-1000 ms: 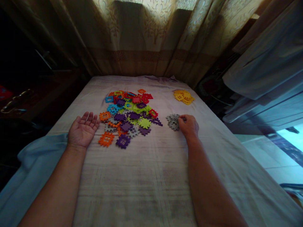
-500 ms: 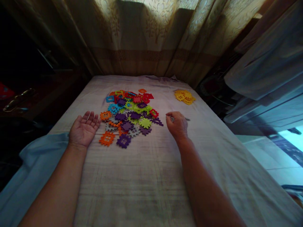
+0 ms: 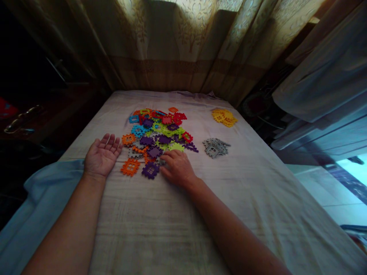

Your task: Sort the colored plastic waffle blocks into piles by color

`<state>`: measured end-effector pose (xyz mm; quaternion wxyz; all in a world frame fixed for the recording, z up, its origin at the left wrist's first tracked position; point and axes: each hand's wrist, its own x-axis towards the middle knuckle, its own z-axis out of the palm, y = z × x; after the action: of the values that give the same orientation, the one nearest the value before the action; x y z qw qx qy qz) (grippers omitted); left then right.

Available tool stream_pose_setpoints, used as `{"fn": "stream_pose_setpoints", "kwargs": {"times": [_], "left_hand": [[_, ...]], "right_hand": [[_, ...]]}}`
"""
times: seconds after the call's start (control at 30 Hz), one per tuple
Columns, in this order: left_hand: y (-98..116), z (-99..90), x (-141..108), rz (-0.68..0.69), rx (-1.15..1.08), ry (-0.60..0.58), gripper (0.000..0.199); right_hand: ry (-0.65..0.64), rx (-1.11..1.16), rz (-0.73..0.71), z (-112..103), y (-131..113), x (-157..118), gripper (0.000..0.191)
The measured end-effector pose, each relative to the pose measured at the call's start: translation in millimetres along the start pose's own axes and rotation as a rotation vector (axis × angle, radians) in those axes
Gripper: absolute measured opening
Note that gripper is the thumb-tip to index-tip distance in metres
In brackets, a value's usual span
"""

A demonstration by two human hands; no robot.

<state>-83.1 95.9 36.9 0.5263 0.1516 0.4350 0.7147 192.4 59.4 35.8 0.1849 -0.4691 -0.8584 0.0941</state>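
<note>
My left hand (image 3: 103, 157) lies palm up at the left of the mixed heap, its fingers stretched out and nothing in it. My right hand (image 3: 178, 168) reaches in at the heap's near right side. Its thumb and fingers are apart around a grey interlocking tile (image 3: 162, 162), which they partly hide. Beside that tile are a purple window tile (image 3: 150, 170) and a plain purple tile (image 3: 155, 152). An orange window tile (image 3: 130, 167) rests farther left. Beyond my right hand, green tiles (image 3: 169, 130) and red tiles (image 3: 179, 117) overlap with others.
A stack of grey tiles (image 3: 215, 148) lies right of the heap, with a yellow stack of tiles (image 3: 224, 117) farther back. A pale cloth (image 3: 149, 221) covers the surface. Behind it hangs a patterned curtain (image 3: 172, 57); white fabric (image 3: 321, 84) hangs at the right.
My right hand has moved left from the grey stack to the grey tile in the heap, leaving the stack in plain sight. My left hand stays where it was.
</note>
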Motion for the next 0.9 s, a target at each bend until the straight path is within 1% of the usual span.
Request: {"fn": "stream_pose_setpoints", "kwargs": {"times": [0.07, 0.17, 0.33, 0.53, 0.77, 0.83, 0.9], "left_hand": [[0, -0.4, 0, 0.007, 0.007, -0.008, 0.021], [0, -0.8, 0, 0.014, 0.008, -0.014, 0.019], [-1, -1.2, 1, 0.004, -0.019, -0.007, 0.023], [0, -0.7, 0, -0.004, -0.016, -0.005, 0.026], [0, -0.3, 0, -0.001, 0.005, -0.012, 0.025], [0, -0.7, 0, 0.003, 0.007, -0.008, 0.024], [-1, -1.3, 1, 0.007, 0.015, -0.010, 0.023]], "right_hand": [[-0.015, -0.022, 0.002, 5, -5, -2, 0.036], [0.000, -0.038, 0.029, 9, -9, -3, 0.036], [-0.002, -0.049, 0.095, 8, -8, -2, 0.033], [0.007, -0.052, 0.085, 8, -8, -3, 0.024], [-0.023, -0.057, 0.110, 8, -14, -3, 0.020], [-0.013, -0.051, 0.092, 6, -13, -3, 0.019], [0.026, -0.039, 0.083, 2, -10, -1, 0.017]]}}
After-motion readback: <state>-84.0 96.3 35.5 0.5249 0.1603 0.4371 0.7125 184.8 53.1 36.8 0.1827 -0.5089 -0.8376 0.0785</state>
